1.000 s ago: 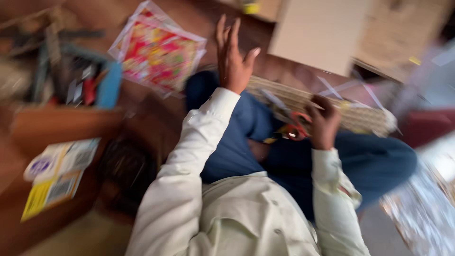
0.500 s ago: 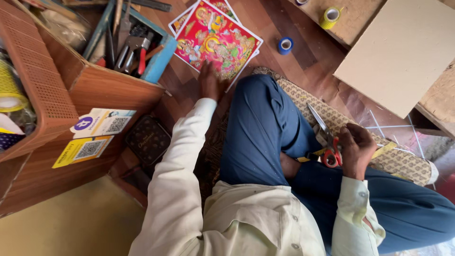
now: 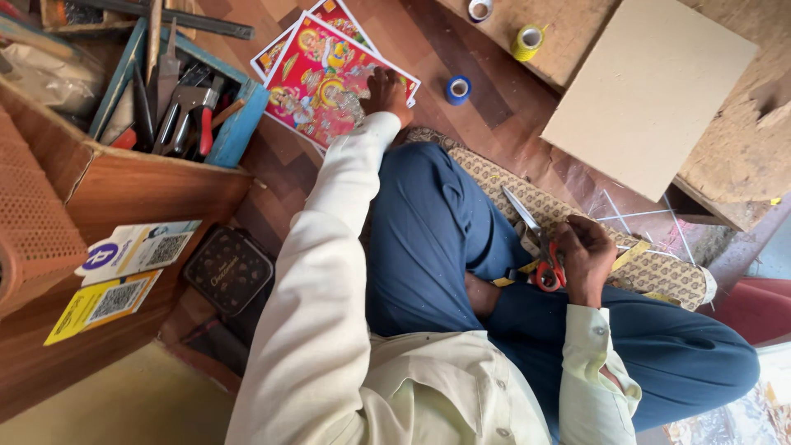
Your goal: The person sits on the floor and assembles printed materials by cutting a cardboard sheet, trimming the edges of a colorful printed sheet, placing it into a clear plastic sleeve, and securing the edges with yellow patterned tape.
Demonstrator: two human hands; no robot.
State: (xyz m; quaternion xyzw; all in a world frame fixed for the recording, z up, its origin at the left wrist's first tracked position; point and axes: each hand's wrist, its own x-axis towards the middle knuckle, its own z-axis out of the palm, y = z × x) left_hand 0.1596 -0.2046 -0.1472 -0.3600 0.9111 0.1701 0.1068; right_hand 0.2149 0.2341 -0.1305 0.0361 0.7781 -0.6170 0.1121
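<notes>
We reach our left hand (image 3: 386,89) to 11 o'clock, fingers flat on the top print (image 3: 329,78) of 2 on the floor. Our right hand (image 3: 583,257) grips scissors (image 3: 537,247) at 3 o'clock — blades nearly shut. Next, the print needs lifting cleanly toward the lap.

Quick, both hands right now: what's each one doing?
Left hand: fingers down on the top colourful print; grip cannot be told.
Right hand: closed on the red-handled scissors.

We see red-and-yellow glossy picture prints (image 3: 329,78) at upper centre, red-handled steel scissors (image 3: 540,247) at right, and a blue tape roll (image 3: 458,89).
</notes>
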